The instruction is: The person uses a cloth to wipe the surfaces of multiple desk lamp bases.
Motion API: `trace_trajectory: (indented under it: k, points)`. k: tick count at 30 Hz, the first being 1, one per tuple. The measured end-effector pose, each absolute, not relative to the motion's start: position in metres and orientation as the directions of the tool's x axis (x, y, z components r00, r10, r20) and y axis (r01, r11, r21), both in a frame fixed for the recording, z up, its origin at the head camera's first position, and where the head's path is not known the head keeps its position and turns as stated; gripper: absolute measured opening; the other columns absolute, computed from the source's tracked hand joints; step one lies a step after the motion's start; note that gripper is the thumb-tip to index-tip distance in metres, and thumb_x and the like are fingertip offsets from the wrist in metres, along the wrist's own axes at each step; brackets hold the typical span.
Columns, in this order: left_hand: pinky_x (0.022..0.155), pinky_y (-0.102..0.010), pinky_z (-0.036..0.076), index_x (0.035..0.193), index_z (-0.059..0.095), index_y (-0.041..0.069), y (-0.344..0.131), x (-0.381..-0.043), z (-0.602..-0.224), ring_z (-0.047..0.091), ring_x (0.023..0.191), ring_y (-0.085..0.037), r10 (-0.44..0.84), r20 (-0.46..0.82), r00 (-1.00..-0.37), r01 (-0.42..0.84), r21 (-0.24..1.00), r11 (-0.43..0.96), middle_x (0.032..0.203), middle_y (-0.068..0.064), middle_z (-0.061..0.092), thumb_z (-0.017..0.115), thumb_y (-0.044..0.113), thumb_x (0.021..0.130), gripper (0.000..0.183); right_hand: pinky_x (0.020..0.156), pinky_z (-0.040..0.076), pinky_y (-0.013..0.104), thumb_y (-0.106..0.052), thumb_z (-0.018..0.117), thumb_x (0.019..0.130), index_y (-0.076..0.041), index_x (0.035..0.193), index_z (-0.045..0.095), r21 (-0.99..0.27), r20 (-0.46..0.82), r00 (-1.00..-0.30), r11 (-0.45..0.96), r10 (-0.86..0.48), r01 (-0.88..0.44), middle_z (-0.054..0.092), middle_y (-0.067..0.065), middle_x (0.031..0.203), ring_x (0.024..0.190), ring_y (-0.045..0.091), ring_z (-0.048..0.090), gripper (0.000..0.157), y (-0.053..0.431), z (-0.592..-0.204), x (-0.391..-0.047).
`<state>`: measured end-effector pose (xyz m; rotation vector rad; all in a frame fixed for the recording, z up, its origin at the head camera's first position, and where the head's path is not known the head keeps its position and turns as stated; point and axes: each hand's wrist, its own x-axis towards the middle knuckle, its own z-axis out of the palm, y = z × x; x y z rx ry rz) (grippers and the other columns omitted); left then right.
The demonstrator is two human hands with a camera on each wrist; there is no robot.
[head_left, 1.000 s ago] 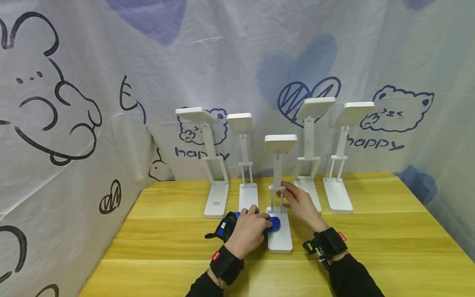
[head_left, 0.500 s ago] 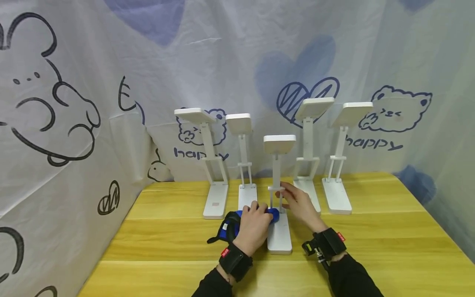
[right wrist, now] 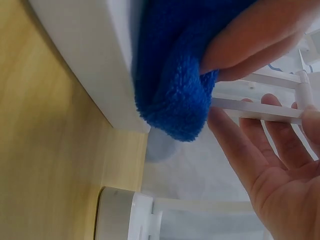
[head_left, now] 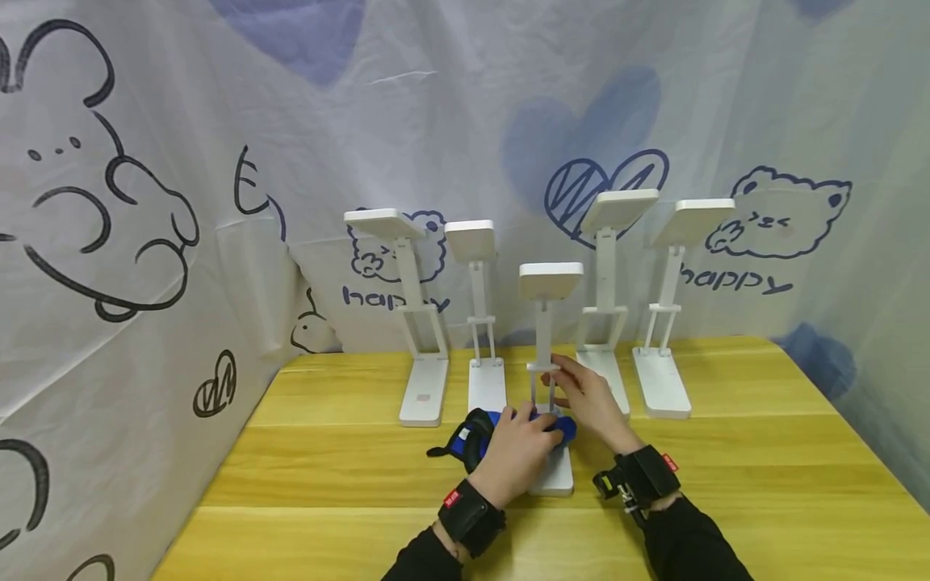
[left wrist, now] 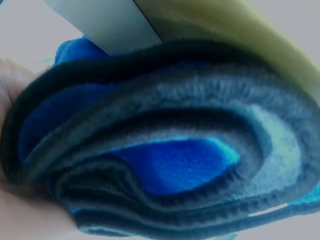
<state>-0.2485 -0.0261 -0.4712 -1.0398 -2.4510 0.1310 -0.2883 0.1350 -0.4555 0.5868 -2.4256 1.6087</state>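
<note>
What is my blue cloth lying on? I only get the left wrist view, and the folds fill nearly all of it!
Observer: The blue cloth lies across the base of the front white phone stand.
Operator: Ooh! Is that the only stand there?
Observer: No, there are five: besides that one, a pair stands behind it on the left and another pair behind it on the right.
Operator: Is anybody touching the front one, apart from my cloth side?
Observer: Yes, the right grip has its fingers and thumb at one thin leg of it.
</note>
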Motion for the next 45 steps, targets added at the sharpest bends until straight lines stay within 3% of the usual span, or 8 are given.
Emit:
trace_trajectory:
  k: [8,16,24,32,37,45]
  points:
    - [0.071,-0.035,0.045,0.097,0.075,0.034,-0.029,-0.238,-0.463,0.049,0.092,-0.018,0.770,0.294,-0.566,0.735,-0.242,0.633,0.112,0.011,0.067,0.068,0.021,0.086,0.018,0.077,0.057,0.042,-0.017,0.041,0.102,-0.007,0.138,0.046,-0.854,0.354,-0.907,0.316,-0.228,-0.413,0.063,0.025,0.111,0.103,0.036,0.060,0.038,0.135,-0.456,-0.288]
    - [0.070,-0.027,0.038,0.102,0.074,0.036,-0.032,-0.226,-0.451,0.046,0.090,-0.012,0.808,0.161,-0.566,0.800,-0.129,0.586,0.114,0.013,0.066,0.069,0.024,0.085,0.022,0.078,0.057,0.039,-0.020,0.040,0.102,-0.009,0.139,0.044,-0.851,0.345,-0.909,0.330,-0.233,-0.408,0.063,0.022,0.111,0.104,0.035,0.059,0.039,0.136,-0.457,-0.287]
    - [0.070,-0.026,0.033,0.095,0.076,0.033,-0.041,-0.219,-0.445,0.043,0.086,-0.009,0.820,0.131,-0.557,0.823,-0.041,0.566,0.108,0.015,0.068,0.072,0.011,0.078,0.028,0.075,0.057,0.044,-0.019,0.040,0.102,-0.009,0.139,0.045,-0.829,0.387,-0.893,0.337,-0.231,-0.446,0.062,0.023,0.111,0.106,0.036,0.057,0.038,0.135,-0.460,-0.287]
    - [0.075,-0.029,0.040,0.082,0.077,0.034,-0.055,-0.222,-0.440,0.047,0.085,-0.008,0.786,0.119,-0.607,0.794,0.037,0.607,0.092,0.019,0.070,0.070,-0.001,0.073,0.036,0.080,0.056,0.045,-0.018,0.040,0.102,-0.008,0.137,0.046,-0.832,0.387,-0.890,0.324,-0.241,-0.450,0.061,0.024,0.111,0.105,0.037,0.057,0.037,0.134,-0.459,-0.287]
    - [0.081,-0.037,0.046,0.085,0.078,0.032,-0.061,-0.225,-0.439,0.050,0.084,-0.010,0.734,0.136,-0.665,0.745,0.058,0.664,0.088,0.016,0.071,0.068,-0.003,0.073,0.038,0.081,0.055,0.043,-0.017,0.039,0.102,-0.007,0.139,0.044,-0.844,0.356,-0.902,0.331,-0.245,-0.423,0.061,0.025,0.112,0.106,0.036,0.057,0.038,0.134,-0.457,-0.288]
    - [0.064,-0.031,0.039,0.095,0.078,0.029,-0.059,-0.231,-0.449,0.049,0.082,-0.017,0.648,0.233,-0.725,0.654,-0.062,0.754,0.102,0.009,0.070,0.067,0.000,0.077,0.036,0.078,0.056,0.045,-0.014,0.040,0.102,-0.005,0.138,0.046,-0.849,0.351,-0.906,0.328,-0.236,-0.414,0.062,0.027,0.110,0.105,0.037,0.058,0.038,0.135,-0.455,-0.289]
